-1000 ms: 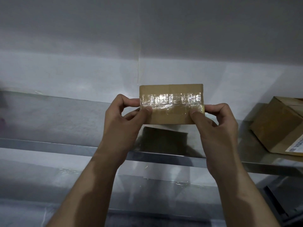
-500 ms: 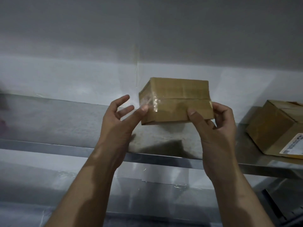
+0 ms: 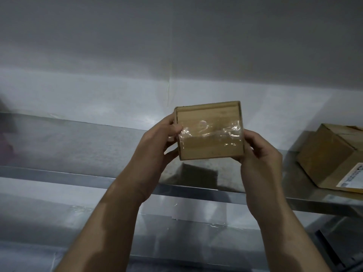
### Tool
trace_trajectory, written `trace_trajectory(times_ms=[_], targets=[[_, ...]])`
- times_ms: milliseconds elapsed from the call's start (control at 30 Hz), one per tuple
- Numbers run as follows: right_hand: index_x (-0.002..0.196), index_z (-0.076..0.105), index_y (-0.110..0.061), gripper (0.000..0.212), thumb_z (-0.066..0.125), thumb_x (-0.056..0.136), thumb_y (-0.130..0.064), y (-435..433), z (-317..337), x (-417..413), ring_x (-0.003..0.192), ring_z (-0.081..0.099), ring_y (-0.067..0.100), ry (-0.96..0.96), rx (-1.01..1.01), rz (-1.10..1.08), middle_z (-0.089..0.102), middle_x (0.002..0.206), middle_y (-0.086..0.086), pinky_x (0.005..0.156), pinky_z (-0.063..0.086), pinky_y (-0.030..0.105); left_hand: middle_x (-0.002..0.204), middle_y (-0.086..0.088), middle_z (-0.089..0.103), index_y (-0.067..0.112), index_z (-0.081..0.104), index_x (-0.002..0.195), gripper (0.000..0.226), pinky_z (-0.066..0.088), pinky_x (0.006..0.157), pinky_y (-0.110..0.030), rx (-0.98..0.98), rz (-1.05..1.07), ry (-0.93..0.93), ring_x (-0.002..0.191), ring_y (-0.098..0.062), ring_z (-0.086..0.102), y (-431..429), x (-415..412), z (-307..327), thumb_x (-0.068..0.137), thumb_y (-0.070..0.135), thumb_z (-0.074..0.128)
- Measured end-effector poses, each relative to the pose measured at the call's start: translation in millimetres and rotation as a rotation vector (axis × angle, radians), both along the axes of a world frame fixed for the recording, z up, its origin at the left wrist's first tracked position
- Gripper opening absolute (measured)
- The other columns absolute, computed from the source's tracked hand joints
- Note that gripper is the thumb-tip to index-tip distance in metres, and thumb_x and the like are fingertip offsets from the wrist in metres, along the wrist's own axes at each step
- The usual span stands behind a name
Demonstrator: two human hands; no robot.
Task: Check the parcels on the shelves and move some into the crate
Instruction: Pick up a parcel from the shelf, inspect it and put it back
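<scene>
The biggest risk is a drop. The small brown cardboard parcel (image 3: 210,134) is held in the air in front of the pale grey panelled wall (image 3: 117,55), above the long brushed-steel shelf (image 3: 78,146) and touching nothing but the two hands. If it slipped it would probably hit the metal, or go past the shelf's front lip towards the lower steel level (image 3: 176,242). The left hand (image 3: 155,146) grips the parcel's left edge, with its thumb laid on the taped face and its fingers (image 3: 169,122) curled round behind. The right hand (image 3: 261,154) grips the lower right corner, its fingers wrapped behind the box and out of sight. A smaller risk is the band of crinkled clear tape (image 3: 210,132) across the face. It looks slick under the left thumb, so that hold could slide if the parcel is turned to check another side. No label shows on the face turned to the camera, so a misjudged check is also possible. As for the surroundings, the larger brown cardboard box (image 3: 330,158) lies tilted on the shelf well to the right, with a white printed label (image 3: 351,179) on its near face. It could be knocked if the parcel is swung that way. A dark blurred shape (image 3: 5,134) sits at the far left edge, too unclear to name. A dark slatted object (image 3: 334,252) shows below the shelf at lower right. I cannot tell whether it is the crate. If it is, the shelf's front lip stands between it and the parcel, so the parcel would have to come out and down around that lip.
</scene>
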State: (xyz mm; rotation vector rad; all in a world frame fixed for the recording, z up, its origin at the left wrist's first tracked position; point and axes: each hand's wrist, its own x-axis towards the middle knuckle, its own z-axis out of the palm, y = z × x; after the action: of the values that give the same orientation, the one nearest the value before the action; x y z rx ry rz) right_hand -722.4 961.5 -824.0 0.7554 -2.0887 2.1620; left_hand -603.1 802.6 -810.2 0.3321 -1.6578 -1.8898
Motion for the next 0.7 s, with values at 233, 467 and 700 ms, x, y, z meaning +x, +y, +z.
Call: trace_trajectory(times_ms=[233,467,700], targets=[[0.124,0.073,-0.02,0.036,0.04,0.114,-0.028,2.1,12.4,8.6,0.105,0.071,0.004,-0.084,0.016,0.087,0.077,0.113,-0.006,0.083,0.059,0.015,0.132,0.01,0.073,0.026,0.066,0.14,0.038,0.053,0.11,-0.034,-0.079,0.011,0.0,0.125,-0.012,0.068,1.2,6.0,2.0,0.107,0.037,0.051],[0.122,0.073,-0.023,0.034,0.04,0.114,-0.03,2.1,14.0,14.3,0.106,0.07,0.007,-0.099,0.012,0.087,0.076,0.113,-0.006,0.09,0.062,0.023,0.128,0.015,0.074,0.031,0.067,0.137,0.038,0.057,0.099,-0.022,-0.111,0.04,0.005,0.121,-0.007,0.069,3.6,8.6,2.3,0.102,0.042,0.057],[0.116,0.074,-0.027,0.034,0.041,0.113,-0.03,0.9,19.3,21.2,0.099,0.071,0.001,-0.125,-0.006,0.072,0.077,0.104,-0.011,0.085,0.061,0.02,0.124,0.015,0.076,0.029,0.068,0.135,0.033,0.057,0.096,-0.021,-0.099,0.042,0.017,0.118,-0.007,0.071,7.5,12.8,6.8,0.106,0.035,0.055]])
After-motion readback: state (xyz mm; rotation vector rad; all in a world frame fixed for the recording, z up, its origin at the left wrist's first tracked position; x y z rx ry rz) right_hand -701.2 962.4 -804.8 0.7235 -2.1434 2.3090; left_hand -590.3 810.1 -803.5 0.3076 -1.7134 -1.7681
